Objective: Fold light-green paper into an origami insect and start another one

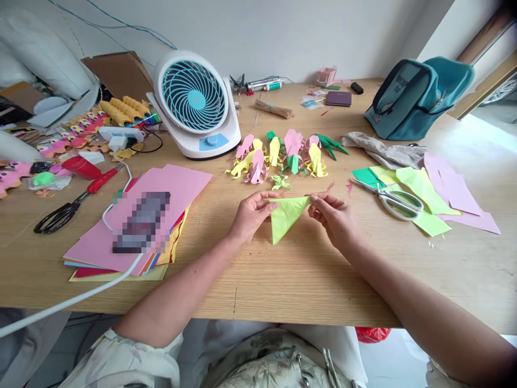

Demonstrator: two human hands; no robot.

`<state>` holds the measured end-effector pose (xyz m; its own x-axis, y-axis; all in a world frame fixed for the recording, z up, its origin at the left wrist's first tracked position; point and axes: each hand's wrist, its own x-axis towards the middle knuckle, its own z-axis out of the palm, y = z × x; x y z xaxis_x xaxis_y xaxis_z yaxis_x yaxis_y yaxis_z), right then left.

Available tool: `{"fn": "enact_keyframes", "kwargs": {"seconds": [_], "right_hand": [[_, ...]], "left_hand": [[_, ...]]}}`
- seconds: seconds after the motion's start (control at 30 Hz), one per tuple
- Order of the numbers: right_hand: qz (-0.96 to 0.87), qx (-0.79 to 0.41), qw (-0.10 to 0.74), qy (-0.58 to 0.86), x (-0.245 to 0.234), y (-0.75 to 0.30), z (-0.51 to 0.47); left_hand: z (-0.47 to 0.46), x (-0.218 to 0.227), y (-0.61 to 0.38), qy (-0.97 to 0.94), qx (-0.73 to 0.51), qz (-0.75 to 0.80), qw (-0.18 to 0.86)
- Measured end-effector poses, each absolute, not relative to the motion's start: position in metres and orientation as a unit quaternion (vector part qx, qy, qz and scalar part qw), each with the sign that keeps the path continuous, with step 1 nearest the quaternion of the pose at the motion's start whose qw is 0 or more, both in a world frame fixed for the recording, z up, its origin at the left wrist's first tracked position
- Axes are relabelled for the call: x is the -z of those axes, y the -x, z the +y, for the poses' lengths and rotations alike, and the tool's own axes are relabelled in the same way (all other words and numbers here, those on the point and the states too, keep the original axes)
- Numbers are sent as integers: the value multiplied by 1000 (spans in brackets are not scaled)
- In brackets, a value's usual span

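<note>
A lime-green sheet of paper, folded to a triangle with crease lines, is stretched between my two hands just above the wooden table. My left hand pinches its upper left corner between thumb and fingers. At the upper right corner, my right hand grips it the same way. One point of the triangle hangs down toward me. Just beyond lies a small cut green paper piece, and behind it several folded paper figures in pink, yellow and green stand close together.
Scissors rest on green and pink paper at right. To the left, a blurred phone lies on stacked coloured paper, near black-and-red scissors. A fan and a teal bag stand farther back.
</note>
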<state>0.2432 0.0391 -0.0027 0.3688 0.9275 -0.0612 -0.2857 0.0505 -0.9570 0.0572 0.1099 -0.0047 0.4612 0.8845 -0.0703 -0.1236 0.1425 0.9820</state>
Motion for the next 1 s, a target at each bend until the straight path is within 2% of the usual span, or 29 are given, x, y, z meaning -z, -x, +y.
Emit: {"fn": "enact_keyframes", "kwargs": {"seconds": [0.7, 0.83, 1.0], "right_hand": [[-270, -521, 615, 527, 9, -247, 43], [-297, -514, 600, 536, 11, -249, 44], [-346, -475, 576, 568, 15, -251, 45]], "left_hand": [[115, 12, -57, -536, -374, 355, 668], [120, 15, -56, -597, -359, 365, 618], [124, 18, -53, -722, -326, 383, 476]]}}
